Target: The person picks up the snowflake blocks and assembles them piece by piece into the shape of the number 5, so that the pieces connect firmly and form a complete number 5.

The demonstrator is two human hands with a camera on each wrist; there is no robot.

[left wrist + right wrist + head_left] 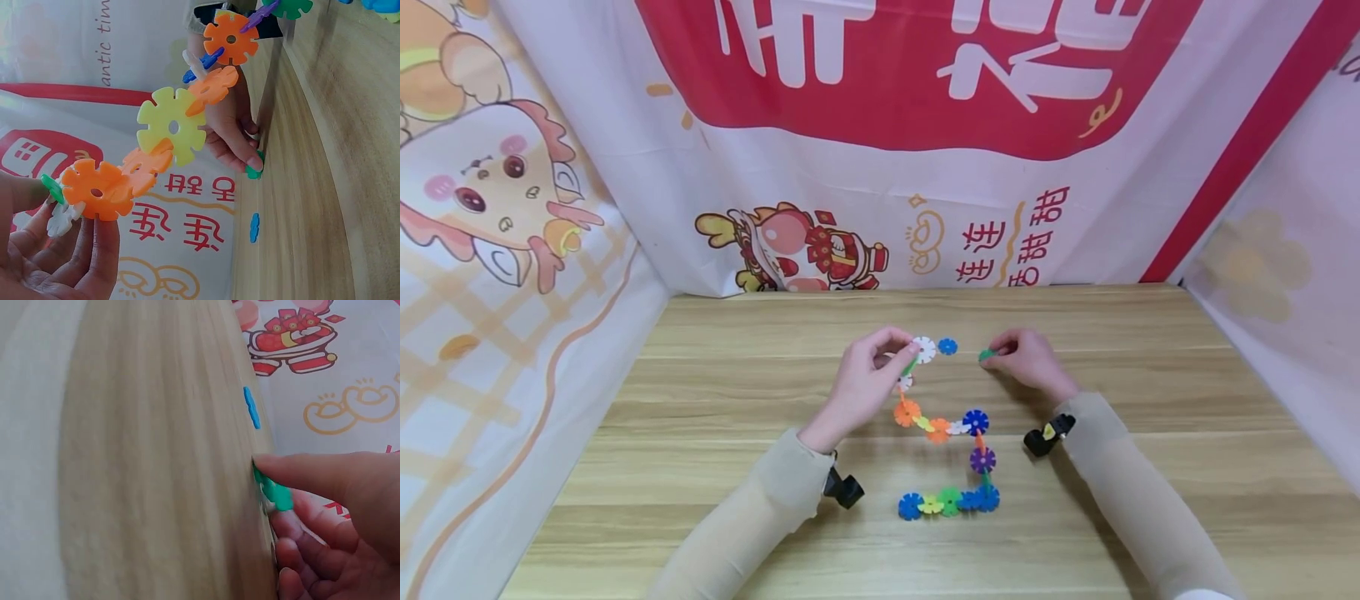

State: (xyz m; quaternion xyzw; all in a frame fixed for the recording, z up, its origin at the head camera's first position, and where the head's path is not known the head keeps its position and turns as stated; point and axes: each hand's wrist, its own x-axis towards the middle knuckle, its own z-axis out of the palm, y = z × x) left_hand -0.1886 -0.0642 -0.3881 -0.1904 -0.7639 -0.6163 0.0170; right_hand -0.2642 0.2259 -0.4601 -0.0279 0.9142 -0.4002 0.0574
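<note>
My left hand pinches the upper end of a zigzag chain of interlocking plastic snowflake discs, beside a green disc and a white disc. Orange, yellow, blue and purple discs follow along the chain, which hangs lifted off the table near the hand in the left wrist view. Its lower row ends at a blue disc. To the right, my right hand pinches a loose green snowflake disc at the tabletop, between thumb and fingers. A single blue disc lies flat between the two hands.
The wood-grain table runs back to a printed white and red cloth. More printed cloth hangs along the left side and the right side. Black wrist cameras are strapped to both wrists.
</note>
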